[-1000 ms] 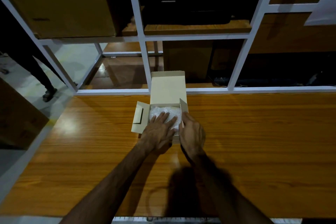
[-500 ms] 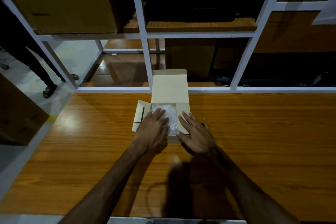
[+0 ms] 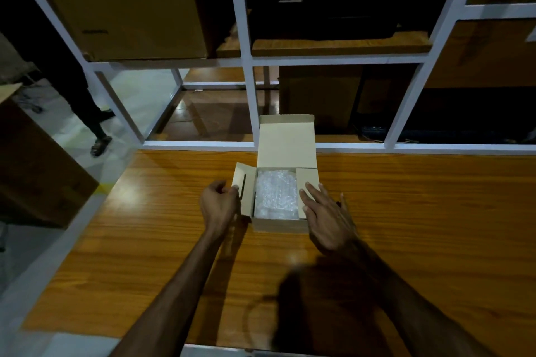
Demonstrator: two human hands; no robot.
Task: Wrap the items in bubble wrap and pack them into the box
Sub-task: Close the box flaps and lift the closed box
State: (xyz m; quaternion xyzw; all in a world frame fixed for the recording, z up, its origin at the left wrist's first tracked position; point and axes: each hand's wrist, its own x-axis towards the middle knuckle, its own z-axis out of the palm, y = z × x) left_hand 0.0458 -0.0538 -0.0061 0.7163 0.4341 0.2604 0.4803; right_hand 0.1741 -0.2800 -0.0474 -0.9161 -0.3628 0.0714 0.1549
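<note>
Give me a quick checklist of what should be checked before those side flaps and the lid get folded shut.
1. Bubble-wrapped bundle sits inside the cardboard box: ok.
2. Bundle below the rim, so the flaps can close: cannot tell.
3. Left hand holds the left side flap: ok.
4. Right hand rests with straight fingers on the right side flap, already folded inward: ok.
5. Lid standing upright, clear of the flaps: ok.
6. Box flat on the wooden table: ok.

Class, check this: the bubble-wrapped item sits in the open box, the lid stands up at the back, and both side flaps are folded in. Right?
Not quite. In the head view the right flap is folded in; the left flap still splays outward.
</note>
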